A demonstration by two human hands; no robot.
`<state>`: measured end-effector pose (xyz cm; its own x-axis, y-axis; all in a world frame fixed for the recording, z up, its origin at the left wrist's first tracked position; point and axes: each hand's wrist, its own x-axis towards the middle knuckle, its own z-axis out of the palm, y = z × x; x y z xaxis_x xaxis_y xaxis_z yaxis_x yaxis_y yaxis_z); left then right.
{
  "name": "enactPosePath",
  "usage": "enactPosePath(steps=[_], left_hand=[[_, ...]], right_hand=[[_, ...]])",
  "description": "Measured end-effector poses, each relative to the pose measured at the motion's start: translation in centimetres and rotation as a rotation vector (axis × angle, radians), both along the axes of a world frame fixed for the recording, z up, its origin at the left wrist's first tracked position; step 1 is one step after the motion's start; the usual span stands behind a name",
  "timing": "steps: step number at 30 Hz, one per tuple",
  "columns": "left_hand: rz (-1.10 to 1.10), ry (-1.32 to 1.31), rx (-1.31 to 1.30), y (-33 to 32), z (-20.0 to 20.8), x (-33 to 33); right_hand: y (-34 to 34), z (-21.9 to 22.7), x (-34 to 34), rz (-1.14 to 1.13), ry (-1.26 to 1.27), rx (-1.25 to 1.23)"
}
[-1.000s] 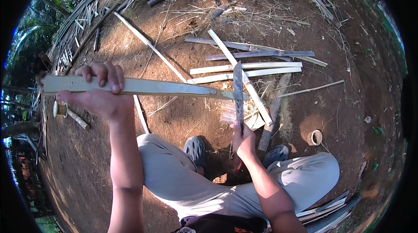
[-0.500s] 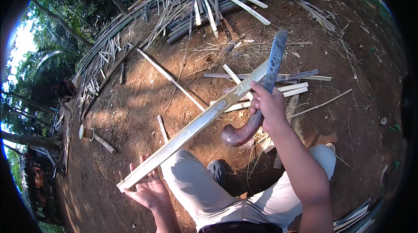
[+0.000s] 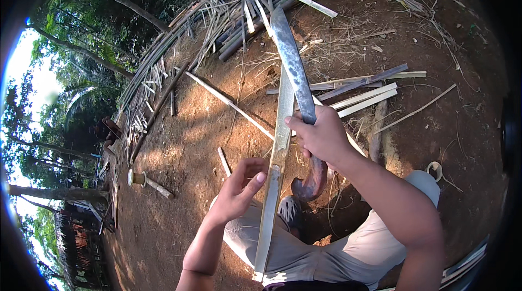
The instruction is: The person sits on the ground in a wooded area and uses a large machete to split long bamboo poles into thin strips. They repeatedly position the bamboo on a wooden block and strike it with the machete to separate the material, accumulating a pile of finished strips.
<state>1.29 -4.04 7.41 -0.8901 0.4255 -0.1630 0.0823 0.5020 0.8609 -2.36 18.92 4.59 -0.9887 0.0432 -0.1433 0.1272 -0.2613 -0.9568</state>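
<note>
So the bamboo strip (image 3: 276,171) ran lengthwise, straight away from the body, left hand (image 3: 237,190) fingers loosely curled against its left side, right hand (image 3: 322,136) gripping the machete (image 3: 296,76) alongside it.

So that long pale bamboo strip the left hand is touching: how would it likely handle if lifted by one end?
The bamboo strip looks long, thin and narrow, so it would probably flex and sag, not stay rigid. It seems light for its length: the left hand steadies it with fingertips only. Its split edges may be sharp or splintery, and the right hand holds a machete beside it.
</note>
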Motion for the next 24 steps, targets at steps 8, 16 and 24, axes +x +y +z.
enactPosePath(steps=[8, 16, 24], left_hand=[[-0.076, -0.514, 0.443, 6.3, -3.6, -2.1], [0.068, -0.601, 0.723, 7.1, -3.8, -2.9], [0.135, -0.536, 0.815, 4.5, -5.5, -1.5]], right_hand=[[5.2, -0.8, 1.3, -0.185, 0.143, 0.332], [6.6, -2.7, 2.5, -0.186, 0.737, 1.125], [1.5, -4.5, 2.4, -0.033, 0.702, 1.219]])
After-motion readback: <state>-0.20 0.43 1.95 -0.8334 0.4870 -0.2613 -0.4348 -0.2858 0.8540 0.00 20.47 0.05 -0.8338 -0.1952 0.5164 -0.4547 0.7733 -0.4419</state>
